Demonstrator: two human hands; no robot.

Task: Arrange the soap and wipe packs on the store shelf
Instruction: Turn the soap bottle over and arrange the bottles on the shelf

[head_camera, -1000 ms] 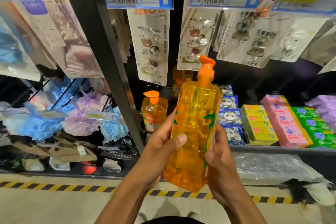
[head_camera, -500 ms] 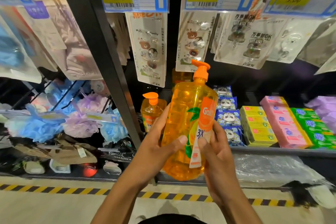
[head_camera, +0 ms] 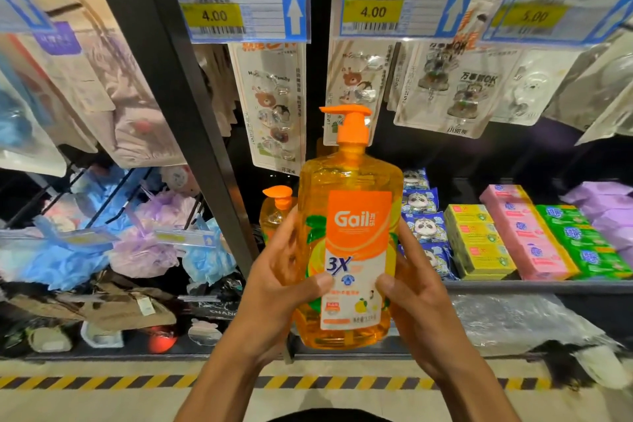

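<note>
I hold a large orange pump bottle of liquid soap [head_camera: 349, 216] upright in front of the shelf, its "Gail" label facing me. My left hand [head_camera: 279, 288] grips its left side and my right hand [head_camera: 411, 288] grips its right side, both thumbs on the label. Behind it on the shelf [head_camera: 534, 286] stands a smaller orange pump bottle [head_camera: 275, 212]. To the right lie blue panda wipe packs [head_camera: 424, 226], then stacked yellow [head_camera: 479, 240], pink [head_camera: 524, 233] and green [head_camera: 579, 240] soap packs, and purple packs [head_camera: 609, 209] at the far right.
A black upright post [head_camera: 191, 113] divides the shelving. Hook packs [head_camera: 270, 103] hang under price tags [head_camera: 243, 12] just above the bottle. Bath sponges [head_camera: 137, 243] fill the left bay. Crumpled clear plastic [head_camera: 513, 322] lies under the shelf. A yellow-black striped line [head_camera: 102, 382] marks the floor.
Both hands have turned the big bottle so that its label, earlier at the side, now faces me, and the bottle stands upright rather than tilted.
</note>
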